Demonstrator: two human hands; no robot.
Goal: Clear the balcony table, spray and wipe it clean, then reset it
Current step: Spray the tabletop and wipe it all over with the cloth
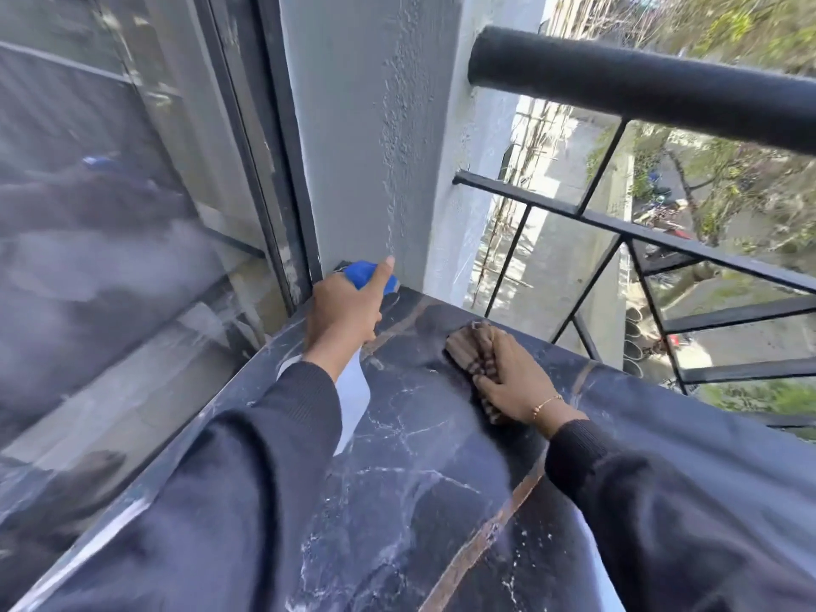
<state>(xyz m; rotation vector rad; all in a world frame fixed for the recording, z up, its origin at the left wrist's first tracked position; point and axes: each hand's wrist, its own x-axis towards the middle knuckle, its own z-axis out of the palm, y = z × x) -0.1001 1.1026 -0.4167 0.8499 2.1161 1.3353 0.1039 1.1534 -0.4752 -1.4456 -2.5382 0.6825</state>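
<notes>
The balcony table (pixel 410 470) has a dark marble-look top with white veins and a brown streak. My left hand (pixel 344 311) grips a spray bottle (pixel 366 273) with a blue head near the table's far left corner, its forefinger raised along the head. The bottle's pale body (pixel 353 404) shows below my wrist. My right hand (pixel 512 377) presses a folded brown striped cloth (pixel 470 351) flat on the tabletop toward the far right side. Both arms wear dark sleeves, and a thin bracelet sits on my right wrist.
A grey plastered pillar (pixel 371 139) rises behind the table's far corner. A glass door with a dark frame (pixel 273 161) runs along the left. A black metal railing (pixel 640 81) borders the right side, with a street and trees far below.
</notes>
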